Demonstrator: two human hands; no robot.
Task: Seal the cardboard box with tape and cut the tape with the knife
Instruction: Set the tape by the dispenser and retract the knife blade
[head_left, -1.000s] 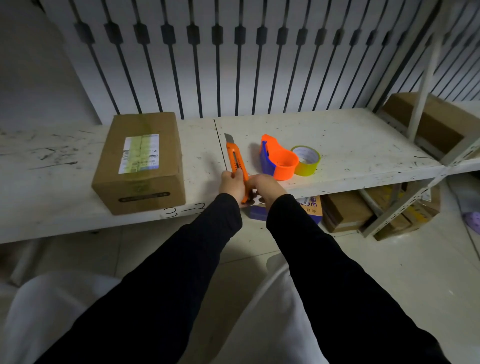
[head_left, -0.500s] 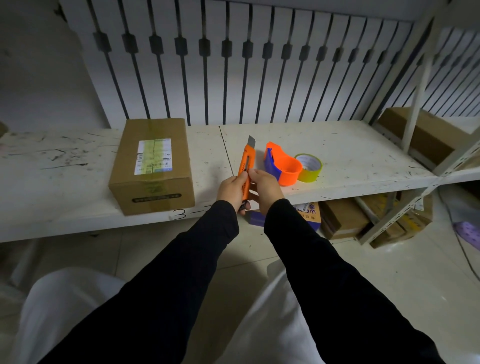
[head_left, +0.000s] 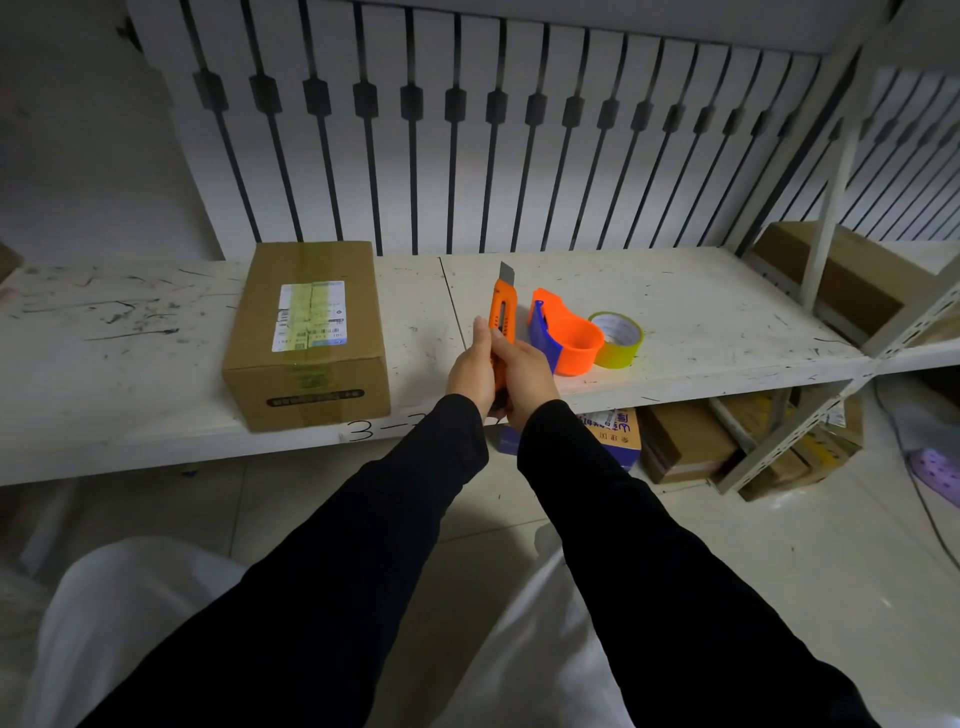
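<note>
A brown cardboard box (head_left: 311, 332) with a white label and yellowish tape along its top seam sits on the white shelf (head_left: 701, 322), left of centre. My left hand (head_left: 470, 366) and my right hand (head_left: 527, 371) both grip the handle of an orange utility knife (head_left: 504, 312), held upright above the shelf's front edge with its grey blade out and pointing away from me. Just right of the knife lies an orange and blue tape dispenser (head_left: 563, 335), with a yellowish tape roll (head_left: 618, 338) at its right end.
A slatted white panel with dark bars backs the shelf. Another cardboard box (head_left: 841, 275) sits on the neighbouring shelf at the right behind a metal upright (head_left: 831, 202). Several boxes (head_left: 680, 441) lie on the floor under the shelf. My dark sleeves fill the foreground.
The knife has swung from leaning left to nearly upright and sits higher in my hands. Both hands stayed closed on its handle. The box, dispenser and tape roll have not moved.
</note>
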